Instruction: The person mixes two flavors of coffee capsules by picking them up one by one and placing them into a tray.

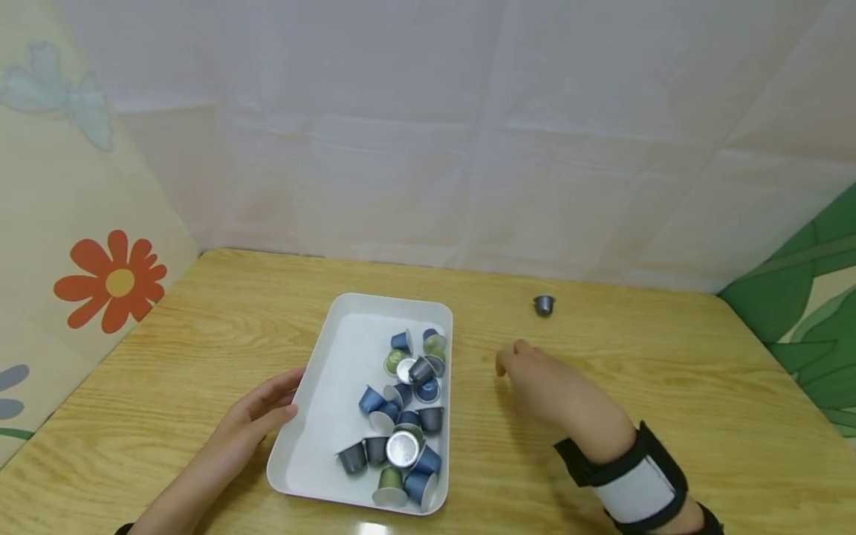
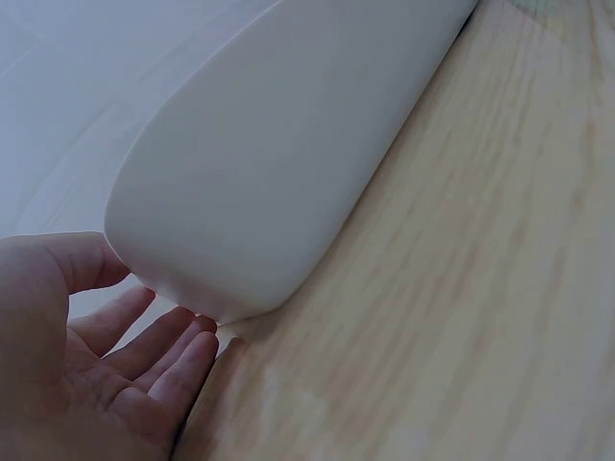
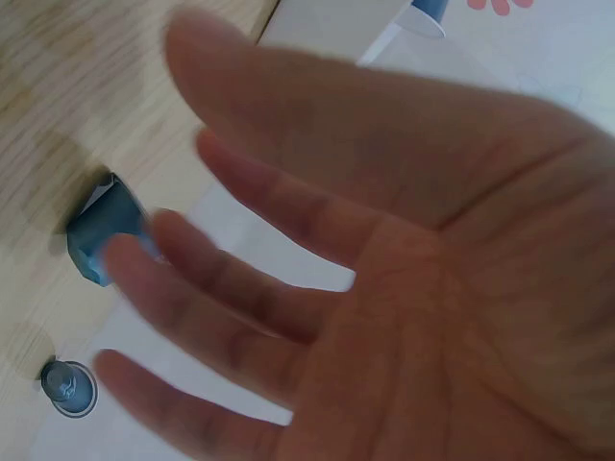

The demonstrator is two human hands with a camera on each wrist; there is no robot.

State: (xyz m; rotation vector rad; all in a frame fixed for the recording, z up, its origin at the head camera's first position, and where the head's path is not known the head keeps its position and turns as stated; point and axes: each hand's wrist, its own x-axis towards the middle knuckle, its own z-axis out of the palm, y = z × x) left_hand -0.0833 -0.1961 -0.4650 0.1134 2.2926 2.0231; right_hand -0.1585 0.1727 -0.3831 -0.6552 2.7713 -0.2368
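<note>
A white tray [image 1: 334, 386] lies on the table, with many blue, dark grey and green coffee capsules [image 1: 403, 416] heaped along its right side. On its left edge my left hand [image 1: 257, 416] holds the tray, thumb at the rim and fingers against the outer wall, as the left wrist view shows too. Right of the tray my right hand [image 1: 542, 383] hovers over the table with nothing in it; its fingers [image 3: 221, 341] are spread. Beyond it a dark coffee capsule [image 1: 545, 305] rests on the table. The right wrist view has a larger dark angular piece [image 3: 106, 230] by the fingertips.
The wooden table [image 1: 669, 349] ends at a hanging white cloth [image 1: 468, 148] at the back. A painted panel with a red flower [image 1: 120, 282] stands on the left, and one with green leaves [image 1: 816, 312] on the right.
</note>
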